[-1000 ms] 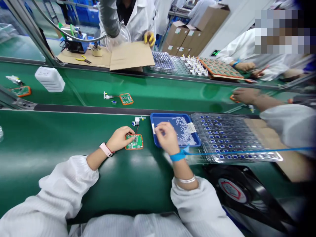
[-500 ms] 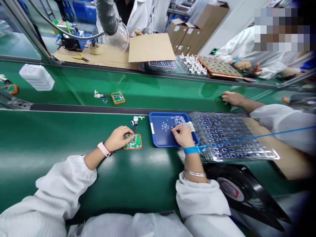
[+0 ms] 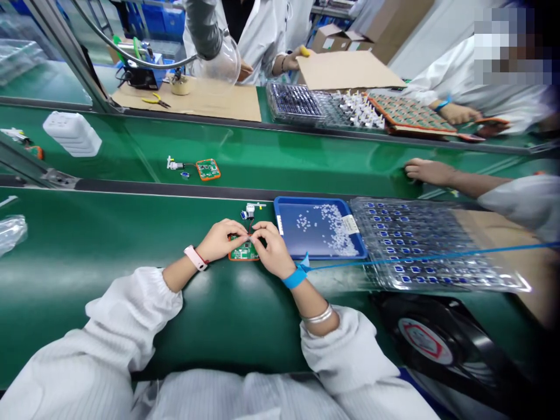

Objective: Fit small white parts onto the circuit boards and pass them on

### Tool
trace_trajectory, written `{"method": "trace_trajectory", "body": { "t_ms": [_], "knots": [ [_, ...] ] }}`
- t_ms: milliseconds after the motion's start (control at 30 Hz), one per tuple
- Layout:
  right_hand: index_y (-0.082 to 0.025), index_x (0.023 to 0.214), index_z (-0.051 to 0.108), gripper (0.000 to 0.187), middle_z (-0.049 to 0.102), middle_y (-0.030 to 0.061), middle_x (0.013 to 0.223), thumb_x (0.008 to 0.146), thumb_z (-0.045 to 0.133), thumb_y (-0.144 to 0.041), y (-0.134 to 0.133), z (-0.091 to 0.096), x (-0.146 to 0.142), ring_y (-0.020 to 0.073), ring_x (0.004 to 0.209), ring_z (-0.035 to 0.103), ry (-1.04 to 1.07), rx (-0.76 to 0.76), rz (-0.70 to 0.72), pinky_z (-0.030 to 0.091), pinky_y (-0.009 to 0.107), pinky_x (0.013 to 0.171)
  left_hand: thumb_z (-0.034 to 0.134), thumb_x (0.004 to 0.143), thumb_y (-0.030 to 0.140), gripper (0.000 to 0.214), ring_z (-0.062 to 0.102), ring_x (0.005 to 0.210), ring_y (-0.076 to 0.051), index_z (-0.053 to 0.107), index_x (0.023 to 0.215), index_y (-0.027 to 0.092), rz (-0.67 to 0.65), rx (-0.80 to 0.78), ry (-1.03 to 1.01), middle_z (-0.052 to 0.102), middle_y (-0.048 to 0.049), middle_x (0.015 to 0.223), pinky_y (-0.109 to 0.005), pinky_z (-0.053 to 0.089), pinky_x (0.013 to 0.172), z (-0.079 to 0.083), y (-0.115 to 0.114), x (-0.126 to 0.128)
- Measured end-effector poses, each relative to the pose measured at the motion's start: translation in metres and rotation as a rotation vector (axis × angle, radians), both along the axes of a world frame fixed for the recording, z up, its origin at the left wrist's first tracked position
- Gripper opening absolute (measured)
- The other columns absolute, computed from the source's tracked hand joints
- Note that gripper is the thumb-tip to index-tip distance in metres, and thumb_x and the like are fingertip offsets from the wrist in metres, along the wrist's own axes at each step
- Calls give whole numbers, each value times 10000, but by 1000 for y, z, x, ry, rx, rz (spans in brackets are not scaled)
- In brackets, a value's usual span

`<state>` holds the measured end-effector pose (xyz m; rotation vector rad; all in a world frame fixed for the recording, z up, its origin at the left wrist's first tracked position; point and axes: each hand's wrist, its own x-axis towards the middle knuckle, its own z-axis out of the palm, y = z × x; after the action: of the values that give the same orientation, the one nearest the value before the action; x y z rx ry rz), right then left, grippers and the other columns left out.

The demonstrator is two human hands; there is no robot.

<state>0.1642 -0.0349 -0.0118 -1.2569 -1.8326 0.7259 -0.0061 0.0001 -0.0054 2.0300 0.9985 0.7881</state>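
White ribbed cleanroom smock (image 3: 236, 396); left sleeve (image 3: 131, 309) and right sleeve (image 3: 341, 350) gathered at elastic cuffs. Left hand (image 3: 217, 240) and right hand (image 3: 273, 249) ungloved. Left wrist: pale pink smartwatch (image 3: 195, 258), thin red band (image 3: 205, 264) just beside it. Right wrist: bright blue fabric anti-static strap (image 3: 294, 277), thin blue cord (image 3: 415, 256) running off rightward; slim silver bangle (image 3: 317, 315) further up forearm.

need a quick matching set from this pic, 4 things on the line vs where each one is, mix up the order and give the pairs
Things
1. pink watch
2. blue wrist strap
3. small white parts
4. green circuit board

Places
a. under the left hand and right hand
b. on the right wrist
c. in the blue tray
d. on the left wrist

Pairs: 1-d, 2-b, 3-c, 4-a
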Motion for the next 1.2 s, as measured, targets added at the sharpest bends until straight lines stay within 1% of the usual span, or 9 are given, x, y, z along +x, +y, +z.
{"method": "trace_trajectory", "body": {
  "t_ms": [300, 600, 700, 767, 833, 900, 1000, 1100, 1200],
  "knots": [
    [-200, 711, 531, 132, 540, 75, 967, 828, 485, -241, 2, -9, 2, 200, 979, 503, -18, -21, 2, 399, 405, 894, 622, 753, 248, 91, 623, 854, -183, 687, 720, 193, 6, -40, 32, 697, -34, 879, -349, 473, 826, 0, 1, -1],
    [-187, 640, 509, 143, 531, 70, 862, 778, 479, -167, 9, -13, 3, 177, 856, 524, -45, -119, 19, 451, 351, 790, 580, 736, 189, 125, 630, 765, -182, 693, 690, 161, 31, -148, 262, 702, -37, 806, -284, 464, 707, 13, 7, 8],
    [-188, 647, 514, 140, 529, 72, 859, 778, 475, -158, 4, -8, -2, 182, 857, 527, -77, -88, -4, 449, 356, 796, 601, 742, 213, 107, 619, 753, -178, 678, 690, 160, 87, -115, 275, 690, -39, 798, -283, 458, 698, 14, 4, 5],
    [-190, 672, 529, 136, 532, 75, 882, 791, 469, -162, 1, -1, 0, 184, 881, 530, -88, -13, -23, 445, 353, 806, 639, 746, 297, 151, 609, 799, -191, 675, 799, 161, 106, -22, 264, 679, -51, 858, -305, 460, 739, 12, -2, -1],
    [-193, 700, 549, 136, 544, 79, 904, 806, 464, -179, 3, 5, 14, 186, 905, 532, -92, 84, -79, 440, 349, 819, 681, 713, 426, 393, 579, 946, -240, 640, 1015, 177, 29, 108, 291, 655, -76, 1022, -359, 445, 830, 10, -10, -8],
    [-192, 705, 562, 136, 561, 87, 902, 806, 472, -203, 10, 8, 45, 195, 908, 532, -113, 157, -215, 435, 357, 831, 683, 697, 493, 590, 516, 1079, -283, 549, 1199, 214, -91, 209, 353, 599, -90, 1173, -412, 405, 908, 9, -17, -15],
    [-191, 618, 538, 134, 570, 98, 812, 745, 512, -223, 25, 1, 105, 226, 868, 525, -233, 143, -494, 420, 399, 843, 667, 714, 485, 626, 538, 1042, -284, 496, 1259, 229, -152, 215, 403, 604, -102, 1152, -411, 420, 878, 13, -16, -16],
    [-201, 541, 496, 160, 558, 78, 676, 691, 537, -240, 35, -13, 149, 229, 789, 516, -343, 13, -605, 419, 404, 819, 704, 660, 498, 699, 600, 938, -247, 468, 1252, 212, -93, 43, 248, 649, -88, 1043, -365, 456, 815, 23, 11, -9],
    [-210, 501, 468, 218, 559, 74, 625, 693, 525, -297, 39, -24, 162, 223, 744, 511, -413, -32, -608, 420, 389, 787, 694, 674, 496, 702, 626, 882, -201, 425, 1245, 190, 127, -56, -16, 668, -72, 978, -332, 465, 797, 37, 59, 3]
  ]
}}
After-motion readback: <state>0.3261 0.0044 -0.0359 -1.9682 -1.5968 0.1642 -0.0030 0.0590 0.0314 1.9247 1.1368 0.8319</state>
